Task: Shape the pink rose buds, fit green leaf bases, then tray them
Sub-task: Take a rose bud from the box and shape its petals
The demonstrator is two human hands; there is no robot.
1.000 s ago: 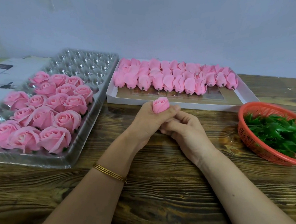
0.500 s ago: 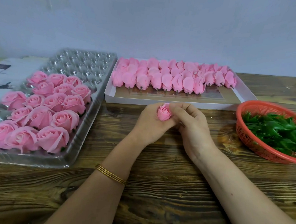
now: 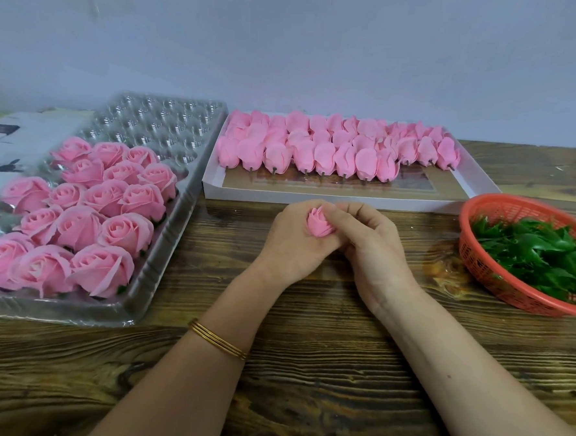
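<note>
pink rose bud [image 3: 319, 223] sits between the two hands, raised just above the bench [image 3: 303, 387] near its middle, with its pointed petal tip facing up and slightly away. the left hand [image 3: 290, 248] wraps its curled fingers round the bud's lower part from the left, so only the upper petals show. the right hand [image 3: 372, 246] comes in from the other side, its fingers curled and its thumb and forefinger pinching the bud's right edge. the two hands touch each other below the bud. gold bangles [image 3: 218, 340] ring the left wrist.

to the left lies a clear plastic tray [image 3: 132, 312] with opened pink roses [image 3: 105, 206] filling its near part, while the far cups hold nothing. just beyond the hands stands a shallow white box [image 3: 315, 197] with rows of closed buds [image 3: 318, 149] along its far side, short stems pointing toward the person. to the right, well apart from the hands, a red mesh basket [image 3: 485, 273] holds a heap of green leaf bases [image 3: 540, 257]. a white carton [image 3: 12, 133] lies behind the tray at the far left.
</note>
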